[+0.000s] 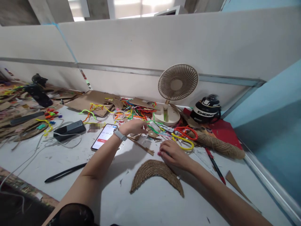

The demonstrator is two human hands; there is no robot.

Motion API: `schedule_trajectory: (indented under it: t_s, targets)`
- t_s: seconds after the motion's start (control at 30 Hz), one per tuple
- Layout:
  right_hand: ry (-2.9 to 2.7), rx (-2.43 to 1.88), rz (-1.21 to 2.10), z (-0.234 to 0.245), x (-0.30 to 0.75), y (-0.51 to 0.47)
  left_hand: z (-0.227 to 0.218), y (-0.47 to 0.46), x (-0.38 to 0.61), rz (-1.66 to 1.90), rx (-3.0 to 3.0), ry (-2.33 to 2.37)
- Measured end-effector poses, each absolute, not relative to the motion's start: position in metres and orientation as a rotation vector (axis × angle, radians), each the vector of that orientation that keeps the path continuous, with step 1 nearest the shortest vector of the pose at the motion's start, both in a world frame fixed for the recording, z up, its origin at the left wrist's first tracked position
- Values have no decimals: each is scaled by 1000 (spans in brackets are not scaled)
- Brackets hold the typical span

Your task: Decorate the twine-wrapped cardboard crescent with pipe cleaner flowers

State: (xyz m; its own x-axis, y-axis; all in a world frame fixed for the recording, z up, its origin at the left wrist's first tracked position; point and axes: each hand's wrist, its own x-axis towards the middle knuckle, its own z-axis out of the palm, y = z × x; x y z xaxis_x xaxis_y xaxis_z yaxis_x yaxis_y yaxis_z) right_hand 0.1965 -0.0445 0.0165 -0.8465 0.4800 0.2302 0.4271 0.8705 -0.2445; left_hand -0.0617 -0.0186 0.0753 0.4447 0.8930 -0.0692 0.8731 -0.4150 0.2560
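My left hand, with a watch at the wrist, reaches out over the table with its fingers closed around a small white object next to the scissors with orange and yellow handles. My right hand rests on the table with fingers curled down, touching the table just above a crescent-shaped piece wrapped in jute twine. What the right fingers hold, if anything, is hidden.
A small beige fan stands at the back by a pile of coloured pipe cleaners and cardboard scraps. A phone, a black power bank, a twine roll, a dark bottle and a red-black pen lie around.
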Motion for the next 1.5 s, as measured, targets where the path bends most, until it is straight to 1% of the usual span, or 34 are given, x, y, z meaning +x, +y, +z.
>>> schedule_trajectory:
  t_s: [0.27, 0.53, 0.9, 1.17, 1.3, 1.4, 1.5]
  targets:
    - [-2553, -905, 81, 15, 204, -32, 63, -13, -61, 118, 2467, 1490]
    - [-2716, -651, 212, 22, 200, -44, 57, -10, -61, 123, 2481, 1430]
    - [-2791, -700, 150, 15, 198, -45, 57, -11, -61, 137, 2485, 1427]
    - [-2658, -778, 104, 23, 200, -44, 67, -17, -60, 159, 2498, 1423]
    - [-2579, -817, 35, 30, 205, -39, 80, -21, -61, 270, 2519, 1484]
    - [-2489, -874, -1, 38, 212, -33, 87, -22, -62, 484, 2504, 1557]
    - [-2397, -924, 34, 48, 220, -27, 91, -24, -60, 720, 2438, 1581]
